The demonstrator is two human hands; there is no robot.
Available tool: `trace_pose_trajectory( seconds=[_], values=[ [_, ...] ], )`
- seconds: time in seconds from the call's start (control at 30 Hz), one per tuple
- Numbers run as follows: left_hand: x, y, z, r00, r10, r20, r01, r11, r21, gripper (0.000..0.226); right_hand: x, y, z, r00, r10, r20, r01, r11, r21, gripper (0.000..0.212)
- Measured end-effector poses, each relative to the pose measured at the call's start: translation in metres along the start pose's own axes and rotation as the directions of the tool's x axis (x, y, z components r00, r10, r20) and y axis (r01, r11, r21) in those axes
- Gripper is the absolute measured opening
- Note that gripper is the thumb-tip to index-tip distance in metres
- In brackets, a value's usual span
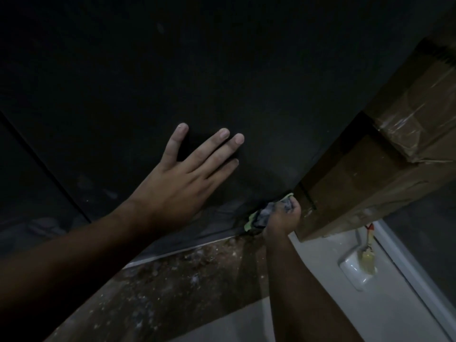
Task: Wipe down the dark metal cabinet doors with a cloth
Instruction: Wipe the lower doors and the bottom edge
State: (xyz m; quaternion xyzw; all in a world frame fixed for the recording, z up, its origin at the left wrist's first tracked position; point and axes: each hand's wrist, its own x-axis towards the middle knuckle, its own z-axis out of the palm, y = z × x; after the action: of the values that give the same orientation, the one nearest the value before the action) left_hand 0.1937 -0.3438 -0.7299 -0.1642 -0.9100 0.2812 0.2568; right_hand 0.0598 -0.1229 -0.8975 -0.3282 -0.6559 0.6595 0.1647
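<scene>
Left grip (177,183) lay flat on the dark cabinet door (222,70), fingers (212,146) spread, holding nothing. Right grip (283,215) was clenched round the crumpled cloth (261,214) at the door's bottom right corner, just above the floor (185,275) and beside a taped cardboard box (370,174).

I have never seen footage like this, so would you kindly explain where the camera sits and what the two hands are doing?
No machine here: a person wears one camera on the head, looking down at two bare hands. The left hand lies flat, fingers straight, against the dark metal cabinet door. The right hand holds a crumpled grey-and-green cloth in a closed grip at the door's lower corner, beside a brown taped cardboard box. Below is a speckled brown floor.
</scene>
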Motion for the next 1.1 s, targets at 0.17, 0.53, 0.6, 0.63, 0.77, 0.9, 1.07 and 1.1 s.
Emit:
trace_pose_trajectory(
  seconds=[0.17,0.53,0.6,0.63,0.77,0.9,1.07,1.1],
  values=[
    [-0.002,-0.001,0.001,1.0,0.014,-0.005,-0.014,1.0,-0.009,0.074,-0.024,0.036,0.002,0.98,0.11,0.163,-0.064,0.962,-0.264,0.045],
    [-0.017,-0.007,0.002,0.998,0.063,0.018,-0.063,0.998,-0.006,0.069,-0.1,-0.008,0.018,0.985,-0.169,0.016,0.163,0.968,0.192,0.039],
    [-0.022,-0.011,0.003,0.997,0.069,0.025,-0.069,0.998,-0.01,0.072,-0.119,-0.012,0.019,0.973,-0.221,0.069,0.207,0.962,0.177,0.04],
    [-0.025,-0.013,0.004,0.997,0.069,0.025,-0.069,0.998,-0.012,0.071,-0.129,-0.009,0.017,0.965,-0.235,0.115,0.215,0.963,0.162,0.04],
    [-0.046,-0.016,0.004,0.998,0.042,0.044,-0.041,0.999,-0.018,0.068,-0.163,0.017,0.008,0.911,-0.232,0.342,0.238,0.971,0.025,0.042],
    [-0.075,-0.018,0.001,0.996,0.023,0.087,-0.021,0.999,-0.029,0.067,-0.178,0.029,0.003,0.88,-0.167,0.446,0.196,0.98,-0.021,0.041],
    [-0.101,-0.039,-0.018,0.989,-0.03,0.144,0.036,0.999,-0.04,0.068,-0.161,0.005,0.005,0.924,0.209,0.321,-0.259,0.958,0.121,0.039],
    [-0.106,-0.044,-0.023,0.988,-0.041,0.148,0.048,0.998,-0.042,0.07,-0.16,0.001,0.007,0.93,0.224,0.292,-0.276,0.949,0.15,0.039]
  ],
)
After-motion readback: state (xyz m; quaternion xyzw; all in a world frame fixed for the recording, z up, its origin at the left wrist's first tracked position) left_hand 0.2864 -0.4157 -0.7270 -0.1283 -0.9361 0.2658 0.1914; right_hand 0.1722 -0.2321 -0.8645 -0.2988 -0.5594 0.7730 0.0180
